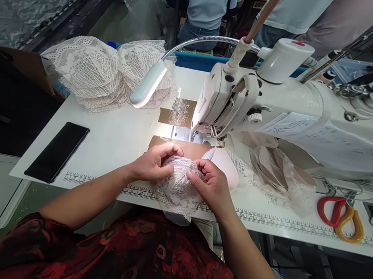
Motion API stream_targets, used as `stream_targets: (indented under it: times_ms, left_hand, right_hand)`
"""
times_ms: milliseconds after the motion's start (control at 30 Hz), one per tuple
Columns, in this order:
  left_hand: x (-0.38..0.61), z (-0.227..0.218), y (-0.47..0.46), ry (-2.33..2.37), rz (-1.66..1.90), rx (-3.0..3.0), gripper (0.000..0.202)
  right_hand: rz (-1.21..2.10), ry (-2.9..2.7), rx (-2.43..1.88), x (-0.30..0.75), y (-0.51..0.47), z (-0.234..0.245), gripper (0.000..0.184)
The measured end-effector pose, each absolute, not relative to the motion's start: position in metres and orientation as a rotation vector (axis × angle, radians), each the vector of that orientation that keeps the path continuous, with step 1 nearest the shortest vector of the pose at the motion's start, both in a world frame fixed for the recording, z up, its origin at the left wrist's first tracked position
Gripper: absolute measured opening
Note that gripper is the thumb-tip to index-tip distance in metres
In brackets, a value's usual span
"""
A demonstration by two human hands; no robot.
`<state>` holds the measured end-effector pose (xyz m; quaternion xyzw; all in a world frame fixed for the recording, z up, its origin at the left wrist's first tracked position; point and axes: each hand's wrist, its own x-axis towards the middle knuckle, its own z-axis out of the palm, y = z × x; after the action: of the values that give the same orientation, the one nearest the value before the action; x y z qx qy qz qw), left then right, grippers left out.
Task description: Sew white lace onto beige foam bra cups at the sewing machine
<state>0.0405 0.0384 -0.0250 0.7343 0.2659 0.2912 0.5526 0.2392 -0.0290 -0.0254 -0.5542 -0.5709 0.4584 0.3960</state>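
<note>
A rounded piece of pale lace (181, 187), cup-like in shape, is held between my two hands at the table's front edge. My left hand (158, 161) grips its upper left edge, thumb and fingers closed on it. On the upper right edge, my right hand (210, 184) pinches the lace the same way. A smooth pale pink padded piece (227, 166) lies just beyond my right hand, partly covered by it. Above the hands stands the head of a white sewing machine (215, 96), its needle area lit.
Stacked lace pieces (85, 69) lie at the back left, under a bendable lamp (149, 84). A black phone (57, 151) rests at left. Sheer fabric pieces (275, 167) and red-and-yellow-handled scissors (340, 218) lie to the right. A printed ruler (266, 219) runs along the front edge. People (208, 4) are beyond the table.
</note>
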Motion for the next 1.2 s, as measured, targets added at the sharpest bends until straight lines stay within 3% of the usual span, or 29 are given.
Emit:
stream_targets:
  times_ms: [133,333,667,967,1200]
  left_hand:
    - [0.0442,-0.0235,0.0365,0.65,0.82,1.956,0.033]
    - [0.0458,-0.0247,0.0355,0.755,0.765,2.092,0.003]
    - [0.0436,-0.0273,0.0349,0.725,0.805,2.076,0.015]
    - [0.0449,-0.0301,0.032,0.642,0.9,2.096,0.013]
    - [0.0457,-0.0256,0.0323,0.611,0.809,2.171,0.025]
  right_hand:
    - [1.077,-1.456,-1.454,0.236,-0.031,-0.0263,0.026]
    - [0.877,-1.493,-1.507,0.2321,-0.0326,-0.0263,0.024]
    - [0.864,-1.716,-1.548,0.234,-0.0306,-0.0193,0.01]
    - [0.905,-1.684,-1.553,0.2335,-0.0305,-0.0195,0.009]
    - [0.81,-1.708,-1.442,0.233,-0.0322,-0.0211,0.006]
